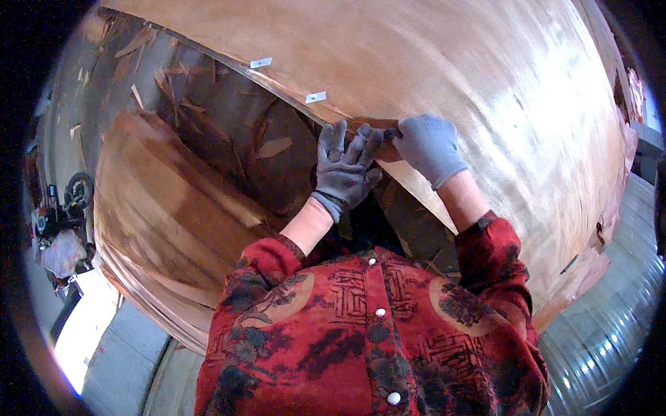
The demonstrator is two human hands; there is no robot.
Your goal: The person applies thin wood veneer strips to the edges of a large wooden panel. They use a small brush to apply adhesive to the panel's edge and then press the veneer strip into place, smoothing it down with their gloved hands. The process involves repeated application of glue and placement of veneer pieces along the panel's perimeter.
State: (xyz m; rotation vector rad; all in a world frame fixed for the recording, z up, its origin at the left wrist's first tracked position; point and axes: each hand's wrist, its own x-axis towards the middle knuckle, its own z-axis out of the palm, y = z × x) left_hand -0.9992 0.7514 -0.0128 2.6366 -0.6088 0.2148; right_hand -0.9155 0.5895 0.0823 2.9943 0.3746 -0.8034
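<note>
A large, pale brown wood veneer sheet [451,62] spreads in front of me, its near edge running diagonally under my hands. My left hand [345,170], in a grey glove, is at that edge with its fingers apart and the tips touching the rim. Just right of it, my gloved right hand [430,143] is closed over the edge. What its fingers pinch is hidden. A darker brown patch of veneer [378,127] shows between the two hands. Two small white tape pieces [316,97] stick to the sheet near the edge, left of my hands.
Lower at the left lies a stack of brown veneer sheets [166,215]. Torn veneer scraps [275,147] litter the dark floor between stack and sheet. A wheeled vehicle [79,193] stands at the far left. Shiny clear plastic sheeting [603,305] covers the ground at the right.
</note>
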